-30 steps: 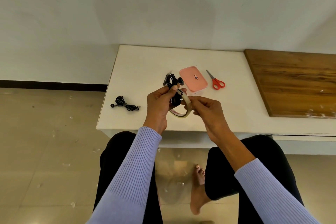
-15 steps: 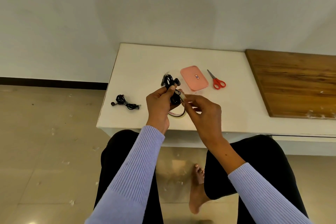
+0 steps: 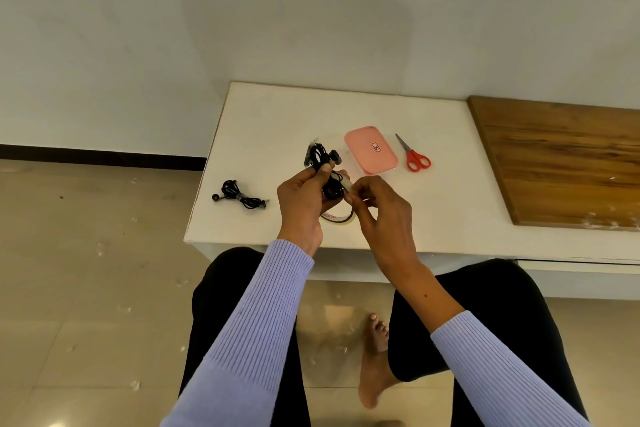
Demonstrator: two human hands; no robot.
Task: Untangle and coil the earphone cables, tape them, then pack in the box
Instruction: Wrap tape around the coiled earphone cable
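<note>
Since a second ago my right hand (image 3: 377, 208) has slid in closer to my left hand (image 3: 303, 201), and the tape roll (image 3: 341, 217) now sits low between them. I see my left hand pinching a bunch of black earphones (image 3: 320, 158) in the middle of the frame. My right fingers pinch a tape end beside it. Another earphone coil (image 3: 239, 196) lies at the left. Pink box (image 3: 370, 149) and red scissors (image 3: 414, 154) lie just above my hands on the white table (image 3: 263, 114)
</note>
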